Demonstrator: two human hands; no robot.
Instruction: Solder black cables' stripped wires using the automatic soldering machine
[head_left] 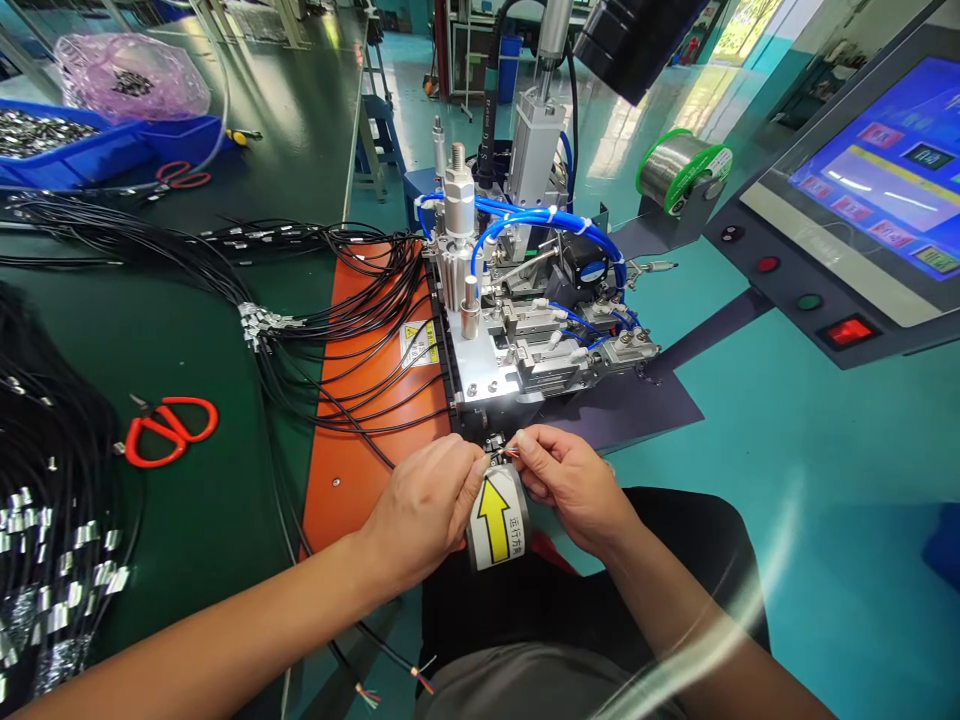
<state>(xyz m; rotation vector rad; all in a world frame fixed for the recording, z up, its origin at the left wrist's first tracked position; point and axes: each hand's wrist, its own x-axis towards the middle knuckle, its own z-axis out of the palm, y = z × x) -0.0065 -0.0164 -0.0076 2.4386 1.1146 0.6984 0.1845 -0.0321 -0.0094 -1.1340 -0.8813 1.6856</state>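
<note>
My left hand [427, 495] is closed in a pinch at the front of the machine; a black cable [366, 440] runs into its back side. Thin coloured wires [510, 452] stick out between the two hands, and my right hand [566, 485] pinches their tips. Just below the fingers is a round drum [501, 520] with a yellow arrow label. Behind the hands stands the machine [555, 350], with metal clamps and blue air hoses. More black cables [375, 310] fan out to its left edge on an orange plate [341, 470].
Red-handled scissors [171, 432] lie on the green table [202, 560]. Cable bundles with metal ends [60, 560] fill the left side. Blue bins [75, 160] stand at the back left. A solder wire spool [682, 172] and a control screen [885, 190] are to the right.
</note>
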